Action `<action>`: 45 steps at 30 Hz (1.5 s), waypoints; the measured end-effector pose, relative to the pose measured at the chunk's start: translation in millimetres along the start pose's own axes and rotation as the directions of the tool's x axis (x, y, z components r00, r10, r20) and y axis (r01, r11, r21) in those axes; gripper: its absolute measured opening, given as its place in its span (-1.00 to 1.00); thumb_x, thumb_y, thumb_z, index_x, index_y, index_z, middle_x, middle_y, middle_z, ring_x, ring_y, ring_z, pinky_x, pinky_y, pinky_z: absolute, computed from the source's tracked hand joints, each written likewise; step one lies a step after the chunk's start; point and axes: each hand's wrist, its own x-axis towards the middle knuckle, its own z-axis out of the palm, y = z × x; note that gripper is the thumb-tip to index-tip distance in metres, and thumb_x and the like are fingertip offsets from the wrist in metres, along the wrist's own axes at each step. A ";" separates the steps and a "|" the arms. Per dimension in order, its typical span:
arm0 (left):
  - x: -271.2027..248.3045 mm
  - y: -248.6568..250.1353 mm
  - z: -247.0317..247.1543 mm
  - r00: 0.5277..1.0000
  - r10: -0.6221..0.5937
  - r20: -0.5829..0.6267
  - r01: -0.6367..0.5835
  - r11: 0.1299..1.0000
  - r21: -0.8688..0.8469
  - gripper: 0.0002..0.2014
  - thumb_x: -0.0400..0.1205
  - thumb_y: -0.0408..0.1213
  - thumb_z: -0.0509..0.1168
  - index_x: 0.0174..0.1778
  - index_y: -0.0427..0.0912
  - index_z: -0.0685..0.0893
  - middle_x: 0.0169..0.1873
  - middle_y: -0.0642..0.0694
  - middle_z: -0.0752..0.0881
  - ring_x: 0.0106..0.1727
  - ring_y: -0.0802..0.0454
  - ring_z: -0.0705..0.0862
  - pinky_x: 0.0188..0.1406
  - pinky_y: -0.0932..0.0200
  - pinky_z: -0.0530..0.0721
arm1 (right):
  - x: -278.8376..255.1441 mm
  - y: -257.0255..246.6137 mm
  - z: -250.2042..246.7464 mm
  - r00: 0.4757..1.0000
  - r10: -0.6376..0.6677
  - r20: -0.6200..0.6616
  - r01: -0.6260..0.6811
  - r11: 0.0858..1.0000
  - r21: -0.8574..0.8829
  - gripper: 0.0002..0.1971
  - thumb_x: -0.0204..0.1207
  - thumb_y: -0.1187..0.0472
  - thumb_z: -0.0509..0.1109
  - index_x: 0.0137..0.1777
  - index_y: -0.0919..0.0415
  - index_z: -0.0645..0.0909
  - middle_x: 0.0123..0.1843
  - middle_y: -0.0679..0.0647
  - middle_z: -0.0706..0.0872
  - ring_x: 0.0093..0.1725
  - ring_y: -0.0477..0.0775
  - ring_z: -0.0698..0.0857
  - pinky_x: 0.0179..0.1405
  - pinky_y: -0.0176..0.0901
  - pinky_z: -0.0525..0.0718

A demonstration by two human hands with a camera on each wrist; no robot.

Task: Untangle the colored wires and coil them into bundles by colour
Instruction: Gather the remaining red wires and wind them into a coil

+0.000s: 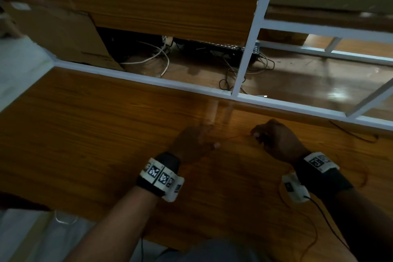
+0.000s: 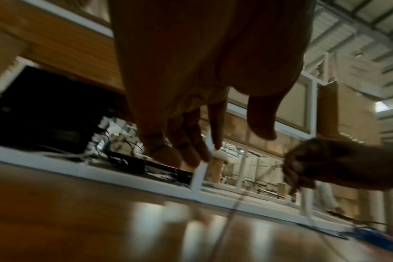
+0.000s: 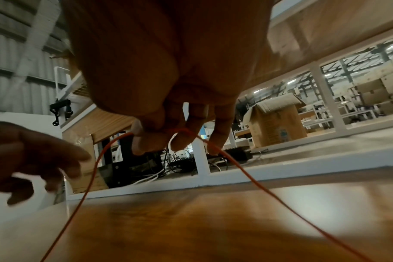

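Observation:
A thin orange wire (image 3: 256, 184) is pinched between the thumb and fingers of my right hand (image 3: 166, 141), and its two ends trail down onto the wooden table (image 1: 85, 134). In the head view this right hand (image 1: 258, 135) hovers over the table's middle, with the orange wire (image 1: 234, 137) running faintly leftward from it. My left hand (image 1: 209, 138) is blurred a short way to the left. Its fingers (image 2: 191, 150) hang loose and spread, holding nothing. The same left hand (image 3: 56, 170) shows beside the wire's left strand. Something blue (image 2: 375, 237), blurred, lies at the table's right.
A white frame rail (image 1: 148, 80) borders the table's far edge, with a white upright (image 1: 244, 59) rising from it. Behind lie a keyboard (image 1: 217, 45), loose cables and cardboard (image 1: 63, 34). A black wire (image 1: 357, 136) lies at the far right.

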 end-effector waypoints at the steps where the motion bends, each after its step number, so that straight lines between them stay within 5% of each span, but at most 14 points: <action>1: 5.3 0.1 7.1 0.997 -0.032 0.077 0.036 0.998 -0.050 -0.39 0.62 0.23 0.27 0.59 0.17 0.38 0.59 0.00 0.39 0.49 -0.04 0.45 0.48 -0.15 0.47 | 2.9 -0.6 -6.3 1.000 -0.017 0.009 0.017 1.000 -0.002 -0.70 0.50 0.57 0.41 0.06 0.22 0.80 -0.16 -0.21 0.66 -0.13 -0.06 0.57 -0.13 -0.45 0.39; 6: 8.7 -9.4 15.3 0.988 0.036 0.151 0.007 0.960 -0.279 -0.70 0.58 0.10 0.41 0.14 0.05 0.75 -0.02 0.12 0.78 -0.06 0.27 0.73 -0.03 0.19 0.73 | 3.3 13.4 -30.8 0.996 -0.081 0.046 0.082 0.996 -0.026 -0.62 0.50 0.55 0.34 0.01 0.04 0.76 -0.14 -0.27 0.70 -0.07 0.02 0.63 -0.02 -0.34 0.47; 11: 7.7 15.0 15.6 0.994 0.100 0.043 -0.075 0.917 -0.393 -0.59 0.47 -0.01 0.56 0.21 0.04 0.70 -0.06 0.08 0.76 -0.16 0.25 0.72 -0.23 0.36 0.68 | -6.4 5.7 -30.6 0.987 -0.153 0.045 0.152 0.988 0.012 -0.72 0.59 0.48 0.33 -0.02 0.14 0.80 -0.16 -0.22 0.74 -0.13 -0.08 0.68 0.09 -0.65 0.31; 17: 12.8 43.2 39.7 0.973 0.175 0.153 -0.110 0.926 -0.361 -0.78 0.64 -0.08 0.41 0.09 -0.10 0.79 -0.10 0.02 0.81 -0.14 0.20 0.74 -0.21 0.34 0.67 | -5.7 -1.1 -26.3 0.996 -0.084 -0.010 0.084 0.996 -0.037 -0.71 0.67 0.38 0.36 0.22 0.03 0.77 0.11 -0.16 0.76 0.11 0.02 0.57 0.12 -0.04 0.57; 20: 14.5 52.3 38.6 0.996 0.087 0.010 -0.062 0.788 -0.612 -0.82 0.66 -0.17 0.39 0.07 -0.18 0.78 -0.15 -0.12 0.81 -0.20 0.09 0.75 -0.30 0.30 0.65 | -13.3 -4.2 -23.4 0.965 0.069 -0.252 -0.084 0.995 -0.048 -0.56 0.73 0.06 0.39 0.59 0.05 0.55 0.45 0.07 0.66 0.38 0.14 0.53 0.31 0.07 0.57; 23: 16.7 55.6 35.0 0.993 -0.031 -0.118 -0.080 0.565 -0.822 -0.83 0.66 -0.20 0.35 0.09 -0.17 0.76 -0.15 -0.13 0.81 -0.15 0.02 0.76 -0.25 0.15 0.62 | -40.8 -24.4 -18.2 0.841 0.314 -0.441 -0.232 0.945 0.230 -0.59 0.77 -0.14 0.26 0.46 0.06 0.62 0.28 0.13 0.74 0.24 0.14 0.70 0.15 0.07 0.69; 25: 17.6 54.6 35.8 0.986 -0.084 -0.147 -0.091 0.468 -0.879 -0.81 0.66 -0.18 0.35 0.10 -0.17 0.76 -0.14 -0.10 0.81 -0.06 -0.06 0.77 -0.18 0.08 0.63 | -60.0 -41.1 -13.0 0.833 0.513 -0.207 -0.358 0.786 0.503 -0.44 0.74 -0.31 0.13 0.19 0.15 0.74 0.09 0.23 0.82 0.06 0.26 0.78 0.01 0.13 0.74; 29: 18.1 51.2 46.8 0.971 -0.111 -0.213 -0.152 0.401 -0.903 -0.77 0.66 -0.15 0.34 0.11 -0.21 0.75 -0.12 -0.12 0.80 0.00 -0.12 0.76 -0.11 0.00 0.66 | -89.7 -68.0 6.7 0.762 0.467 0.448 -0.522 0.035 0.852 -0.29 0.68 -0.33 0.20 0.27 0.37 0.75 0.07 0.33 0.86 -0.07 0.26 0.83 -0.17 0.02 0.76; 32: 15.7 51.2 53.0 0.962 -0.145 -0.230 -0.169 0.341 -0.925 -0.83 0.65 -0.18 0.36 0.05 -0.17 0.76 -0.15 -0.10 0.79 -0.04 -0.08 0.75 -0.15 0.03 0.65 | -96.4 -72.6 11.0 0.783 0.422 0.457 -0.387 -0.244 0.889 -0.53 0.67 -0.10 0.36 0.22 0.34 0.76 -0.14 0.21 0.81 -0.27 0.10 0.77 -0.33 -0.07 0.72; 35: 10.6 45.4 60.2 0.965 -0.200 -0.170 -0.070 0.429 -0.901 -0.87 0.64 -0.16 0.39 -0.04 -0.14 0.75 -0.19 -0.07 0.79 -0.11 -0.03 0.75 -0.23 0.10 0.65 | -93.4 -69.0 4.1 0.804 0.492 0.334 -0.217 -0.281 0.935 -0.66 0.67 -0.08 0.34 0.01 0.24 0.65 -0.45 0.00 0.41 -0.54 -0.04 0.42 -0.53 -0.16 0.48; 38: 2.1 42.3 66.2 0.908 -0.391 -0.149 0.127 0.596 -0.793 -0.74 0.59 -0.05 0.44 -0.13 -0.21 0.75 -0.33 -0.02 0.73 -0.29 0.02 0.67 -0.32 0.14 0.57 | -87.7 -68.2 -9.9 0.802 0.530 0.274 -0.242 -0.131 0.961 -0.50 0.68 -0.31 0.24 -0.12 0.17 0.55 -0.45 -0.01 0.22 -0.55 -0.03 0.20 -0.54 -0.16 0.20; 40: -3.3 43.7 65.2 0.856 -0.419 -0.303 0.102 0.711 -0.696 -0.67 0.57 0.04 0.43 -0.33 -0.16 0.69 -0.47 0.04 0.63 -0.43 0.06 0.56 -0.38 0.17 0.48 | -82.9 -67.6 -14.6 0.770 0.576 0.274 -0.321 -0.021 0.947 -0.45 0.73 -0.34 0.11 -0.09 0.18 0.52 -0.44 -0.01 0.19 -0.53 0.00 0.13 -0.50 -0.10 0.09; 43: -6.1 59.0 51.2 0.849 -0.125 -0.514 -0.113 0.906 -0.408 -0.80 0.62 0.07 0.36 -0.20 0.05 0.69 -0.29 0.16 0.70 -0.32 0.21 0.62 -0.30 0.19 0.55 | -73.9 -65.4 -18.0 0.756 0.569 0.324 -0.415 0.034 0.909 -0.52 0.81 -0.24 0.06 0.05 0.20 0.49 -0.42 -0.01 0.16 -0.52 0.00 0.09 -0.54 -0.13 0.08; 45: 2.0 68.7 44.3 0.905 0.108 -0.412 -0.220 0.947 -0.234 -0.78 0.63 0.10 0.33 0.16 0.21 0.64 0.18 0.18 0.67 0.13 0.25 0.61 0.02 0.18 0.58 | -66.4 -66.7 -20.1 0.788 0.490 0.374 -0.434 0.011 0.901 -0.58 0.83 -0.17 0.07 0.04 0.19 0.49 -0.39 -0.01 0.15 -0.51 0.00 0.08 -0.57 -0.18 0.09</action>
